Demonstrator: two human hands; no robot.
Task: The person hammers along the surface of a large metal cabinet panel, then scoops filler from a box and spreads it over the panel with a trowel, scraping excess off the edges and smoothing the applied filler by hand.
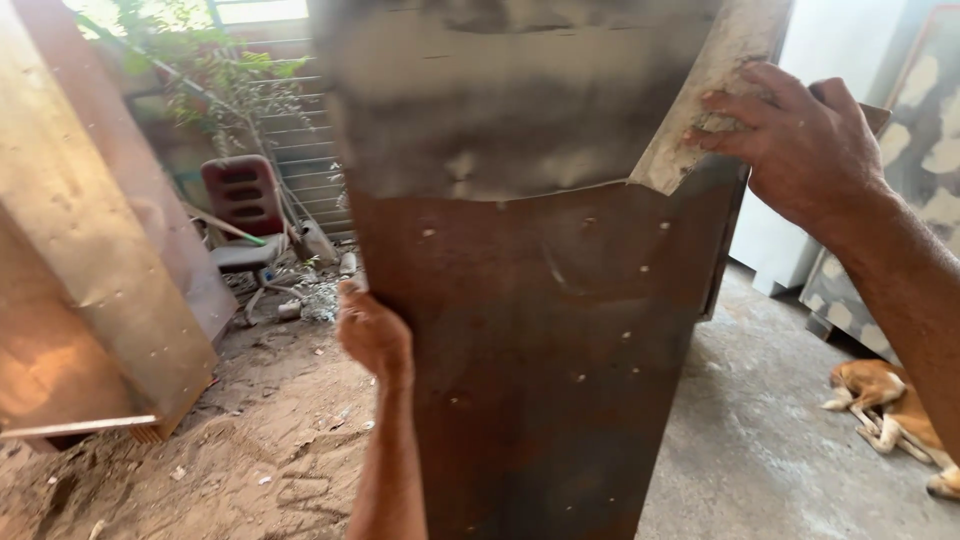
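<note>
Head cam: both hands' fingers grip brown panel [540,340] edges, L [372,335] low, R [800,140] top

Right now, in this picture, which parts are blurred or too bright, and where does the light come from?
Head view: the upper grey part of the metal sheet is smeared by motion blur; the right hand on its edge and the left hand look fairly sharp. Daylight from the window at top left is overexposed. A warm glare patch lies on the leaning board. The dog lies in even, soft light.

The 2 hands, left [373,335] and right [800,140], were bare: no gloves, rings or watch, and both forearms showed without sleeves.
</note>
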